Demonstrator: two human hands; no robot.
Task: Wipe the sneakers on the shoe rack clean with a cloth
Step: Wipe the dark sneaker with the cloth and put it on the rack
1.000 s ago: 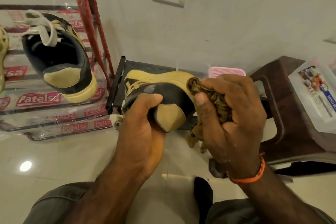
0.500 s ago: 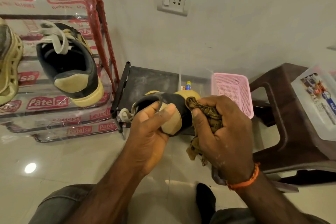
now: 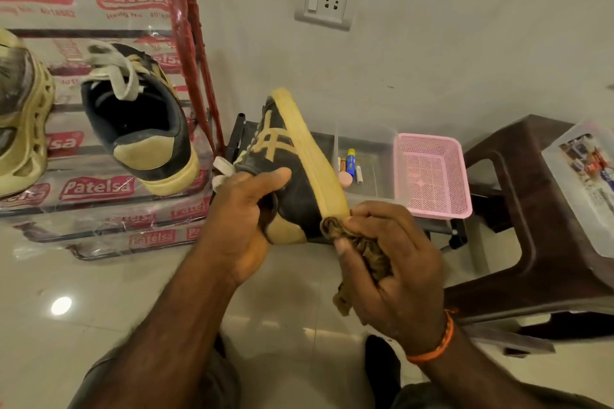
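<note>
While the left hand (image 3: 247, 209) grips the held sneaker (image 3: 292, 173) at its heel collar, mid-scene and off the rack (image 3: 186, 10), the right hand (image 3: 395, 262) clutches a bunched cloth (image 3: 362, 242) against the sole edge at the heel. Judged mid-task: this shoe is partway wiped. Its mate (image 3: 139, 119) and a tan shoe (image 3: 23, 116) sit on the rack, far left; can't tell if they're cleaned yet.

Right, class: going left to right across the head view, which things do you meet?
Yellow clog → sneaker on the rack → held sneaker → pink basket → brown stool → plastic box.
</note>
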